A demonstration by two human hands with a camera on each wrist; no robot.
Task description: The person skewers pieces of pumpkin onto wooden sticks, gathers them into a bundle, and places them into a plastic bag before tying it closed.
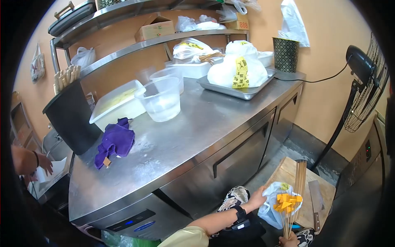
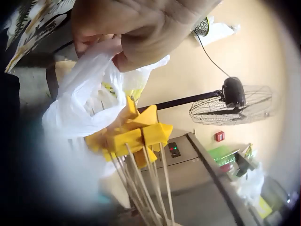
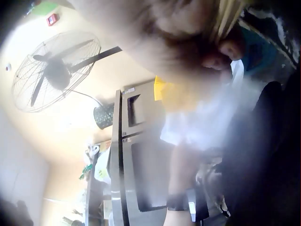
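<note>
My left hand grips the rim of a white plastic bag, low at the right of the head view. In the left wrist view, its fingers pinch the gathered film. My right hand holds a bundle of thin wooden skewers by their lower ends. Orange-yellow folded pieces are threaded on the skewer tops, right at the bag's mouth. Beneath lies a wooden cutting board bearing a cleaver and a row of bare skewers.
A steel counter holds clear plastic tubs, a purple cloth, a black bucket of sticks and a tray with a bulging white bag. A standing fan is at right. Another person's hand shows far left.
</note>
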